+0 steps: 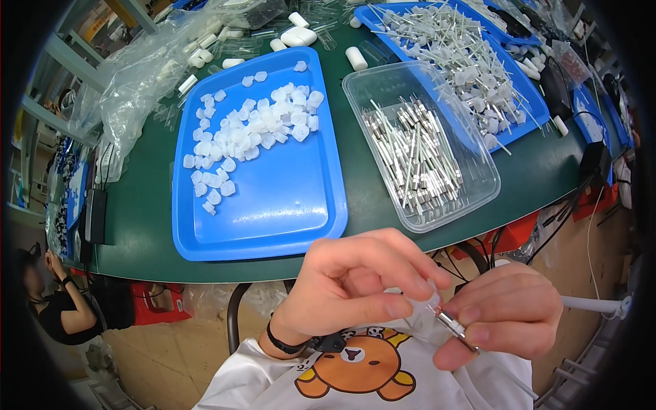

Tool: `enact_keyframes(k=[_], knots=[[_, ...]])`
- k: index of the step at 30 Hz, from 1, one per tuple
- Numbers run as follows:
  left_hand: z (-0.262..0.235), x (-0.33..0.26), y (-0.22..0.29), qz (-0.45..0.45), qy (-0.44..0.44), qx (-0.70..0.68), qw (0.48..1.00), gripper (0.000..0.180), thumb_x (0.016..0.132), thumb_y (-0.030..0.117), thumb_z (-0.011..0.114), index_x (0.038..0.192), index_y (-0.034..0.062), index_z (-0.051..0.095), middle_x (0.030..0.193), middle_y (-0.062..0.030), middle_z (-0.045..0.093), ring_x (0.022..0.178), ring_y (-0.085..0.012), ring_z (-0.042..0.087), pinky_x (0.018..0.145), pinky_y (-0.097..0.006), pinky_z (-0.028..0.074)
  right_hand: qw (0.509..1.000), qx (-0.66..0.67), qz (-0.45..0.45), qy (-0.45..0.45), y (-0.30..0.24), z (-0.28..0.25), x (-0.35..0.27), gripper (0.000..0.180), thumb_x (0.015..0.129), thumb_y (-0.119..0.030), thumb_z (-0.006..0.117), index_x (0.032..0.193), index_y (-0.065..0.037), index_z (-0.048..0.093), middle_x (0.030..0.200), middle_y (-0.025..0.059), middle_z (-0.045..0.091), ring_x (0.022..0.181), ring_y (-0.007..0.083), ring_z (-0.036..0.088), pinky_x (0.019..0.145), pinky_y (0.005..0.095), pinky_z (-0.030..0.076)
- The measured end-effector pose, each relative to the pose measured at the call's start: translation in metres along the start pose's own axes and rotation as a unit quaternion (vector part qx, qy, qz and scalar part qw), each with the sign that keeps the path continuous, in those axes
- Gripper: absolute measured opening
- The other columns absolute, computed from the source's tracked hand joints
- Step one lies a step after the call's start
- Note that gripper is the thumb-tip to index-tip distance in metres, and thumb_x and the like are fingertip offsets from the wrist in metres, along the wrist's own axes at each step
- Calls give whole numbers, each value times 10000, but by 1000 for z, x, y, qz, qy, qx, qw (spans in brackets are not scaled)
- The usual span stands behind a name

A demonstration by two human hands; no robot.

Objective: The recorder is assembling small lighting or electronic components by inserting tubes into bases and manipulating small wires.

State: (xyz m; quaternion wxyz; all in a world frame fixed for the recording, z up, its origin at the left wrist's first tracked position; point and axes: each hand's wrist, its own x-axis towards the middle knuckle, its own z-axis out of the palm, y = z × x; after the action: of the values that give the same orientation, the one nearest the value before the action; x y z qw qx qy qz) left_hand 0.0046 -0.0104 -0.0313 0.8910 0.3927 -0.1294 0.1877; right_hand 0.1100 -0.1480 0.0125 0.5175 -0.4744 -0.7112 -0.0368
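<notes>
Close to my body, my left hand (345, 280) pinches a small translucent white plastic cap (429, 298) between thumb and fingers. The cap is at the upper end of a thin rod with a shiny metal sleeve (451, 324); whether it is seated there I cannot tell. My right hand (512, 307) grips that rod by the sleeve, fingers closed round it. A pale, thin tail of the rod slants down to the right below this hand. Beyond my left hand, a blue tray (273, 222) carries many loose translucent caps (256, 123).
A clear plastic box (482, 188) holds many metal-sleeved rods (417, 154). Behind it, another blue tray (536, 102) is heaped with rods bearing caps. White cylinders (355, 59) and clear plastic bags (130, 82) lie on the green table (137, 212). Another person (65, 301) sits at far left.
</notes>
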Motion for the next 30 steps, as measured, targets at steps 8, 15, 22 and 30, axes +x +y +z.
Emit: enact_keyframes(k=[8,15,22,30], knots=[[5,-2,5,72,-14,157,985,140,615,-76,656,679,-5,554,861,-200,535,721,-308,573,611,-357,526,999,-18,-29,28,-1,1,-5,419,623,-164,733,894,-5,456,843,118,478,606,209,587,490,243,519],[11,-2,3,110,-13,182,977,144,623,-33,676,694,-12,552,838,-194,532,668,-290,579,584,-353,525,999,0,7,44,0,5,-10,345,614,-146,723,840,1,507,803,119,506,601,200,580,473,240,492],[12,-3,5,110,20,246,963,208,727,78,638,829,-90,570,763,-166,545,656,-264,589,593,-329,507,887,139,345,274,0,26,7,385,721,-366,644,674,-37,450,624,46,437,405,59,413,341,181,364],[27,-2,11,103,84,313,941,178,694,-17,578,853,-98,574,773,-197,582,706,-250,598,642,-307,488,759,363,466,274,-3,15,11,81,746,28,564,741,32,484,615,73,521,394,97,495,345,190,366]])
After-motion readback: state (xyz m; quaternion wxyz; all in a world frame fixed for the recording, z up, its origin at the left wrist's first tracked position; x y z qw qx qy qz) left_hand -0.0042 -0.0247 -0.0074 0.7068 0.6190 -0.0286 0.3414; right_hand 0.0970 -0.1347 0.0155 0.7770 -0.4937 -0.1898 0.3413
